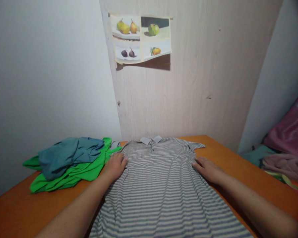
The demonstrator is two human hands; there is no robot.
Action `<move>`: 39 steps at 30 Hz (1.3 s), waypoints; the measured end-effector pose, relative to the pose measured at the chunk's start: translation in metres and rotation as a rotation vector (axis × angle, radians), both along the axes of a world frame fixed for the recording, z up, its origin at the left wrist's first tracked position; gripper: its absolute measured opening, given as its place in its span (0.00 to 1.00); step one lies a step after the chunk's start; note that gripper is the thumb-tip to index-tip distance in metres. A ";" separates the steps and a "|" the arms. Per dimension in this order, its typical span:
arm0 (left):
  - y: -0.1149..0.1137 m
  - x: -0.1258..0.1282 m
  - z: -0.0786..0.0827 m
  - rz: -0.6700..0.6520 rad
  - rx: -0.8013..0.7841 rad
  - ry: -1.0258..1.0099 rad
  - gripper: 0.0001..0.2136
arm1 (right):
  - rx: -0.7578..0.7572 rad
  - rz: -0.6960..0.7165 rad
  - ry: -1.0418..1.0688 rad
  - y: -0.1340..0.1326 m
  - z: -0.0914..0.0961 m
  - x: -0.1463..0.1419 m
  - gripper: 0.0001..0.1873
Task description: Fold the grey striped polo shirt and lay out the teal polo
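Observation:
A grey-and-white striped polo shirt (pixel 159 185) lies spread front side up, its pale collar (pixel 151 140) at the far end and its lower part running out of view toward me. My left hand (pixel 116 165) rests on the shirt's left side, just below the sleeve, fingers laid on the cloth and thumb apart. On the opposite side, my right hand (pixel 209 168) touches the shirt's edge below the right sleeve (pixel 196 145), with its fingers stretched out. Small wrinkles run down the shirt's right side.
Beneath the shirt is an orange table (pixel 12 211). Left of it lies a heap with a bright green garment (pixel 89 170) and a blue-grey garment (pixel 64 157). Pink cloth (pixel 288 129) and other fabrics are at far right. A fruit picture sheet (pixel 140 38) hangs on the wall behind.

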State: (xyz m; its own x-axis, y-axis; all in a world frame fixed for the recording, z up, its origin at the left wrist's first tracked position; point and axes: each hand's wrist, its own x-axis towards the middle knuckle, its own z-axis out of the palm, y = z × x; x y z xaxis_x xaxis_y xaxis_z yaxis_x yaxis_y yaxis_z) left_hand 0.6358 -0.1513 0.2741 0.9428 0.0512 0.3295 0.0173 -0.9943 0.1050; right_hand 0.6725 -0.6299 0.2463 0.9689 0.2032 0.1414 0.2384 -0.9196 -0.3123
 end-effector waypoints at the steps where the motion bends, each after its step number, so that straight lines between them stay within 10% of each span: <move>1: 0.003 -0.007 -0.002 0.001 -0.033 -0.005 0.21 | 0.020 -0.001 -0.003 -0.003 0.002 -0.008 0.31; 12: 0.010 -0.087 -0.014 0.057 -0.345 -0.052 0.18 | -0.027 -0.120 -0.059 -0.002 0.002 -0.089 0.25; 23: -0.016 -0.189 -0.002 0.132 -0.297 0.078 0.14 | -0.011 -0.236 0.079 -0.005 -0.002 -0.137 0.16; 33: -0.019 -0.219 -0.006 0.046 -1.298 -0.249 0.18 | 0.502 -0.311 -0.117 -0.041 -0.015 -0.142 0.21; 39: -0.016 -0.239 -0.001 0.045 -1.256 -0.158 0.18 | 0.264 -0.304 -0.099 -0.060 -0.017 -0.152 0.19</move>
State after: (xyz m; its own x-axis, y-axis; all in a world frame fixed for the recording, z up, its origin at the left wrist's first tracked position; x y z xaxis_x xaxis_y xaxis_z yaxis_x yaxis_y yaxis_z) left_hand 0.3966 -0.1672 0.2736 0.8868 0.4405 0.1394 -0.0504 -0.2076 0.9769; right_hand 0.5208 -0.6898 0.2288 0.9582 -0.1460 0.2460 0.0092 -0.8438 -0.5365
